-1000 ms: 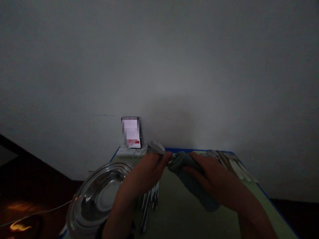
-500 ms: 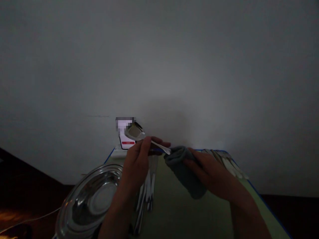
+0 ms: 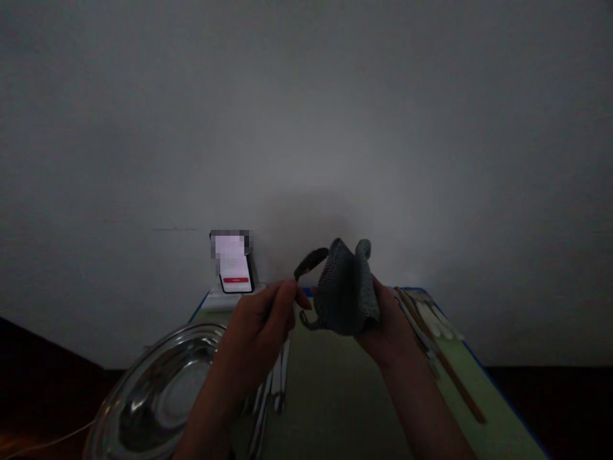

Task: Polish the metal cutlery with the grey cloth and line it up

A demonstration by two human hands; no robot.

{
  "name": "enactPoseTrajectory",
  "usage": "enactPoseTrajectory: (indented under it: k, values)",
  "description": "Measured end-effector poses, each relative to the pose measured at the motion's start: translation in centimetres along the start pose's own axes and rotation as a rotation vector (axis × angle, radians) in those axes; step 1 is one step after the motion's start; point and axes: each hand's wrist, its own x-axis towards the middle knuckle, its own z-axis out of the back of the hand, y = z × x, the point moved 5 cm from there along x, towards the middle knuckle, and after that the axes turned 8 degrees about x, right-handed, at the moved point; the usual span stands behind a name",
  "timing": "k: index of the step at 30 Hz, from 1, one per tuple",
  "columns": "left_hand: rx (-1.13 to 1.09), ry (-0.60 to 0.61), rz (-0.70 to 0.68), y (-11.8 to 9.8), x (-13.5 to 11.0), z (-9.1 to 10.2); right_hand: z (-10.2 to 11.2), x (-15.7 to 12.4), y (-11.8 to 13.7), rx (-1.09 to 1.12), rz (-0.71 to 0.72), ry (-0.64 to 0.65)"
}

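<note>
Between the fingertips of my left hand [image 3: 261, 329] is a metal spoon [image 3: 312, 260], pinched with its dark-looking bowl pointing up and right toward the cloth. Most of its handle is hidden by the fingers. My right hand [image 3: 390, 329] grips a grey-green cloth [image 3: 342, 291] from behind and below, and the cloth stands spread with a fold facing left. The spoon's bowl lies against or just beside the cloth's left edge; I cannot tell whether they touch. Beneath my left hand, several metal utensils [image 3: 279, 380] lie on the green table [image 3: 335, 396].
A shiny metal basin [image 3: 136, 367] sits at the left. Behind it a phone [image 3: 235, 265] leans upright on a white stand [image 3: 223, 300]. Along the right edge lie a brown stick [image 3: 460, 380] and several pieces of cutlery [image 3: 438, 319]. A grey wall [image 3: 306, 128] rises directly behind the table.
The spoon has turned: its bowl pointed left with the handle end at the cloth, and now the bowl is by the cloth. The cloth has opened out from a bundled shape and risen.
</note>
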Motion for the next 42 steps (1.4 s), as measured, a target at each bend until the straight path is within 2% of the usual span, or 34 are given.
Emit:
enactPoseTrajectory:
  k: [5,9,13,18,23,25,29,33,37,42]
  values:
    - [0.096,0.106,-0.008,0.2,-0.1,-0.5,-0.4,-0.1,-0.7,0.074,0.002,-0.001]
    - [0.220,0.222,-0.050,0.3,-0.1,-0.9,-0.8,-0.2,-0.6,0.009,-0.015,0.040]
    - [0.369,0.281,-0.095,0.5,-0.2,-1.4,-0.9,-0.8,-0.7,-0.080,0.027,0.027]
    - [0.538,0.299,-0.120,0.4,-0.6,-2.2,-1.0,-1.6,-1.4,-0.236,0.151,0.025]
    - [0.521,0.271,-0.125,-0.1,-1.2,-2.4,-1.0,-1.7,-0.8,-0.361,0.369,0.016]
    - [0.480,0.276,-0.135,-0.2,-1.4,-2.1,-0.8,-1.9,-0.1,-0.401,0.468,-0.025]
    - [0.440,0.317,-0.162,-0.9,-2.1,-1.4,0.0,-2.6,1.7,-0.356,0.608,-0.196]
    - [0.465,0.309,-0.231,-1.9,-2.9,-1.7,0.5,-2.7,1.8,-0.242,0.566,-0.287]
    - [0.602,0.296,-0.275,-1.7,-3.1,-2.2,0.5,-2.3,-0.2,-0.182,0.472,-0.287]
    - [0.688,0.346,-0.171,0.3,-1.9,-2.0,0.1,-1.2,-4.3,-0.005,0.193,-0.192]
